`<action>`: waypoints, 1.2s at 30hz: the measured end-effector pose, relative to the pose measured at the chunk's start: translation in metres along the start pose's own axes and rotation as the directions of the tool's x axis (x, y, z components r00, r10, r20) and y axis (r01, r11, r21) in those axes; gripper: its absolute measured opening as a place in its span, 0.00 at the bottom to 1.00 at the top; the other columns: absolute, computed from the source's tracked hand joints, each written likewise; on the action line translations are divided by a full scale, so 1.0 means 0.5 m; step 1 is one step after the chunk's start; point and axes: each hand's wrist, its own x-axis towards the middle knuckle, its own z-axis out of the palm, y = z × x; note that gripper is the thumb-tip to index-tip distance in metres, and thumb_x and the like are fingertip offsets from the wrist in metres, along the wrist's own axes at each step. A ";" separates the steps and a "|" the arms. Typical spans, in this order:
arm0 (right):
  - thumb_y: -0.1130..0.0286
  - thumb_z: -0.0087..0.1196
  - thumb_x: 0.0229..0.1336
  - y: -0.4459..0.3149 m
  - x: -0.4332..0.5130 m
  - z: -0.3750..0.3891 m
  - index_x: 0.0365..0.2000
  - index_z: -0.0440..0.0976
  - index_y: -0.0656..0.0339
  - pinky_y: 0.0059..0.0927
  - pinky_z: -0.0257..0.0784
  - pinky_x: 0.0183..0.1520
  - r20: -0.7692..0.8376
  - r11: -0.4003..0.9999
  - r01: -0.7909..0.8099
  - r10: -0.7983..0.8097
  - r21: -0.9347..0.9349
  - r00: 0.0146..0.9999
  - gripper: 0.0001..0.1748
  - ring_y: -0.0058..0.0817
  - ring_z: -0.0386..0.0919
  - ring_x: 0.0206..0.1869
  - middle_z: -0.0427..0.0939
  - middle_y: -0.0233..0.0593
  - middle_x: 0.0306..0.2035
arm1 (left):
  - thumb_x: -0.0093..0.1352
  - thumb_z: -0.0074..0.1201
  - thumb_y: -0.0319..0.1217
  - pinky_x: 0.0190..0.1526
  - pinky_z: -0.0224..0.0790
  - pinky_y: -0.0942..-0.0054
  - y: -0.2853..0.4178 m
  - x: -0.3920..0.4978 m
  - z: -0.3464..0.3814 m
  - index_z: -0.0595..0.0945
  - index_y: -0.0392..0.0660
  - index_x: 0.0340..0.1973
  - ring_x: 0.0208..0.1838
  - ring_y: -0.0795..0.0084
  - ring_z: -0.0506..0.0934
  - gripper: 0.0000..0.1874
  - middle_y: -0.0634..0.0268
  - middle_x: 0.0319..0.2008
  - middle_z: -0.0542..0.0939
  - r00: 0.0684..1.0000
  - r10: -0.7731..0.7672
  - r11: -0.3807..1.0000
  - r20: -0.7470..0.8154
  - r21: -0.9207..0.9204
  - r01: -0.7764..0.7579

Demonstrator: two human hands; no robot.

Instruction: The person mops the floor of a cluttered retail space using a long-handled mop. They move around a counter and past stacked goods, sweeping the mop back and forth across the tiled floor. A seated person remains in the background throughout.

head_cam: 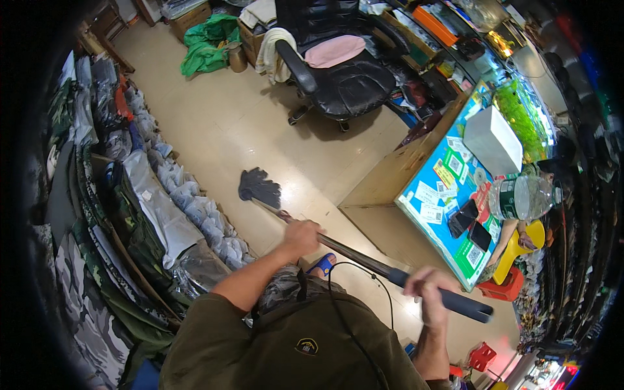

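My left hand (301, 239) is closed around the lower part of a mop's pole (353, 253). Higher up the same mop, my right hand (430, 291) wraps the dark grip sleeve (460, 304) near its end, looking slightly blurred. The dark grey mop head (258, 187) lies spread on the shiny tiled floor (214, 122), ahead and left of my hands. Below the pole, a blue sandal (323, 264) shows on my foot.
On my left hang camouflage garments (92, 292) beside bagged goods (195, 204). A black office chair (351, 83) stands ahead. To my right, a counter (424, 195) holds phones (463, 219), a large water bottle (521, 197) and a white box (495, 139). Another person's arm (502, 243) shows beyond it.
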 end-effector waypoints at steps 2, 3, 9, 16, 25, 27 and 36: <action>0.61 0.55 0.68 0.030 0.067 0.084 0.20 0.68 0.62 0.31 0.72 0.34 0.188 0.999 0.040 -0.040 0.003 0.981 0.22 0.31 0.74 0.29 0.78 0.50 0.28 | 0.63 0.60 0.40 0.47 0.78 0.55 -0.117 -0.002 -0.026 0.90 0.54 0.39 0.47 0.50 0.84 0.12 0.55 0.41 0.86 0.991 -0.071 0.996 -0.114 0.041 0.076; 0.68 0.53 0.69 0.046 0.100 0.122 0.21 0.68 0.65 0.35 0.74 0.37 0.287 0.998 0.051 -0.041 -0.029 0.957 0.19 0.34 0.77 0.33 0.79 0.51 0.30 | 0.63 0.60 0.43 0.47 0.78 0.55 -0.187 -0.004 -0.040 0.90 0.53 0.38 0.46 0.49 0.84 0.13 0.54 0.42 0.86 0.976 -0.074 0.993 -0.206 0.070 0.091; 0.66 0.53 0.72 0.204 0.197 0.328 0.42 0.76 0.66 0.25 0.72 0.38 0.553 0.994 -0.104 0.072 0.027 0.830 0.11 0.17 0.75 0.33 0.78 0.37 0.48 | 0.61 0.64 0.29 0.56 0.73 0.55 -0.546 -0.017 -0.097 0.81 0.44 0.48 0.56 0.46 0.78 0.19 0.52 0.51 0.80 0.836 -0.278 0.958 -0.473 -0.072 0.278; 0.69 0.57 0.69 0.268 0.141 0.298 0.35 0.74 0.63 0.30 0.68 0.50 0.545 0.986 0.169 -0.141 -0.002 0.826 0.08 0.28 0.76 0.47 0.78 0.39 0.45 | 0.61 0.47 0.20 0.67 0.64 0.57 -0.579 -0.030 -0.009 0.80 0.34 0.50 0.64 0.42 0.72 0.20 0.41 0.57 0.77 0.817 -0.450 0.893 -0.360 -0.201 0.403; 0.69 0.56 0.70 0.204 0.033 0.121 0.33 0.75 0.67 0.34 0.70 0.48 0.499 0.994 0.076 -0.108 0.084 0.860 0.11 0.37 0.77 0.42 0.79 0.45 0.41 | 0.58 0.52 0.23 0.47 0.72 0.56 -0.418 -0.029 0.052 0.81 0.36 0.34 0.43 0.42 0.78 0.09 0.44 0.36 0.80 0.964 -0.047 0.999 -0.261 -0.018 0.044; 0.70 0.56 0.70 0.199 -0.015 0.054 0.34 0.74 0.67 0.33 0.69 0.51 0.483 0.989 0.072 -0.125 0.127 0.867 0.10 0.35 0.76 0.44 0.78 0.44 0.40 | 0.57 0.54 0.24 0.48 0.72 0.55 -0.363 -0.031 0.102 0.81 0.38 0.33 0.43 0.41 0.78 0.09 0.45 0.36 0.81 0.979 0.001 1.000 -0.205 -0.004 -0.002; 0.78 0.59 0.65 0.115 -0.326 -0.332 0.29 0.77 0.65 0.31 0.74 0.44 0.068 0.998 -0.049 0.046 0.047 0.997 0.06 0.29 0.79 0.40 0.79 0.38 0.33 | 0.61 0.64 0.46 0.47 0.78 0.57 0.138 -0.052 0.371 0.88 0.47 0.38 0.47 0.49 0.84 0.18 0.52 0.43 0.85 0.971 -0.117 0.954 0.208 0.297 0.052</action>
